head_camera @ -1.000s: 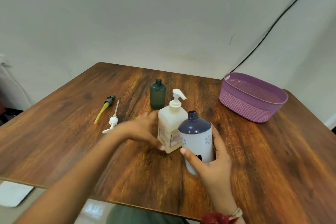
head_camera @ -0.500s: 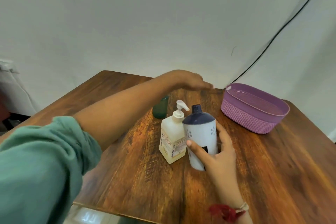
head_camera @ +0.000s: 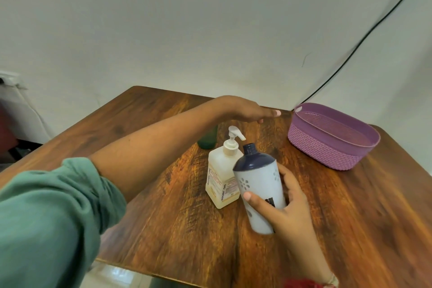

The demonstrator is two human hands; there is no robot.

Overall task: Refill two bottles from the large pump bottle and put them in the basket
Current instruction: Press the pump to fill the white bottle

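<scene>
My right hand (head_camera: 284,206) grips a white bottle with a dark blue top (head_camera: 258,184), uncapped, tilted a little and standing on the wooden table (head_camera: 350,217). Touching its left side stands the cream pump bottle (head_camera: 222,177) with a white pump head. My left hand (head_camera: 245,110) hovers flat, fingers straight, just above the pump head and holds nothing. A dark green bottle (head_camera: 207,140) stands behind, mostly hidden by my left arm. The purple basket (head_camera: 327,149) sits at the table's back right, with nothing visible inside.
A black cable (head_camera: 364,37) runs down the white wall to the table's back edge near the basket. My green sleeve (head_camera: 46,217) fills the lower left and hides the table's left part.
My left hand has left the pump bottle's side and risen to hover above its pump head. The view has tilted up and my arm now covers the loose pumps on the left.
</scene>
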